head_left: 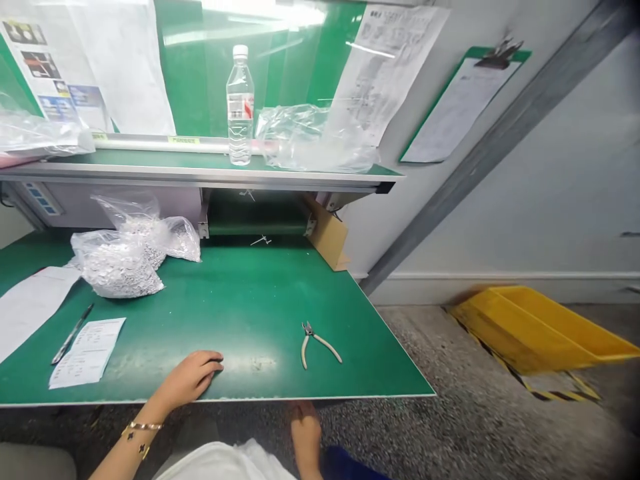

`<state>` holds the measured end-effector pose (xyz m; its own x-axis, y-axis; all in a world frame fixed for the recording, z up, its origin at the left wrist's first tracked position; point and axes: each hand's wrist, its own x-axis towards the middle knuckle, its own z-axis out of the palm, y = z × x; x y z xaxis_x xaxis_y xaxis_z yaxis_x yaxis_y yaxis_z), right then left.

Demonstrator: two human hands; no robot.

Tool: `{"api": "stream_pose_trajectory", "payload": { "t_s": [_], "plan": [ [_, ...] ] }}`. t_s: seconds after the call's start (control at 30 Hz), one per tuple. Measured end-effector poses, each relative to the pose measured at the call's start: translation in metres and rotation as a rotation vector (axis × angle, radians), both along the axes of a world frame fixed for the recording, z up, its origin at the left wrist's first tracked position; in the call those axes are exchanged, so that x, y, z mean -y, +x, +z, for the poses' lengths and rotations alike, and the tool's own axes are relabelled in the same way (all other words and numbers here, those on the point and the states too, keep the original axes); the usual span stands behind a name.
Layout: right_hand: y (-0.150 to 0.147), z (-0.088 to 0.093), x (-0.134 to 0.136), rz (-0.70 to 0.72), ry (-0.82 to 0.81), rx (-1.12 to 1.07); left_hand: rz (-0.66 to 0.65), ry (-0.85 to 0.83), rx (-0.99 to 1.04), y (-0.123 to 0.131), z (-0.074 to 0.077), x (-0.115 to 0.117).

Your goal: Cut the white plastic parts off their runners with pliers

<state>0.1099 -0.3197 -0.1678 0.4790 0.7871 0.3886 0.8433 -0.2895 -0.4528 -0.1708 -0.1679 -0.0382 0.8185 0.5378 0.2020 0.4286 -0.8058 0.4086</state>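
Note:
My left hand [189,378] rests near the front edge of the green table [240,300], fingers curled down onto the surface, with something small and dark at the fingertips that I cannot make out. A gold bracelet is on that wrist. My right hand [306,437] hangs below the table edge by my lap, fingers hidden. Small pliers with pale handles [316,342] lie on the table to the right of my left hand, untouched.
Two clear bags of small silver parts [120,263] sit at the back left. A pen [71,335] and paper slip [89,352] lie front left. A water bottle [240,107] and plastic bag stand on the shelf. A yellow bin [540,327] is on the floor at right.

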Motion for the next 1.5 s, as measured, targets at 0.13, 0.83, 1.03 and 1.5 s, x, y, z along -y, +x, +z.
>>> {"api": "stream_pose_trajectory", "payload": {
  "t_s": [0.13, 0.83, 1.03, 1.5],
  "plan": [
    [0.014, 0.018, 0.046, 0.123, 0.038, -0.005, 0.081, 0.036, -0.004, 0.003, -0.003, -0.002],
    [0.058, 0.102, -0.223, 0.089, -0.249, 0.219, 0.469, -0.301, 0.34, 0.109, -0.007, -0.106],
    [0.087, 0.1, -0.302, -0.141, -0.113, 0.256, 0.739, -0.246, 0.208, 0.136, -0.005, -0.146],
    [0.049, 0.077, -0.522, 0.145, -0.138, 0.308, 0.739, -0.304, -0.001, 0.151, 0.003, -0.156]
  ]
}}
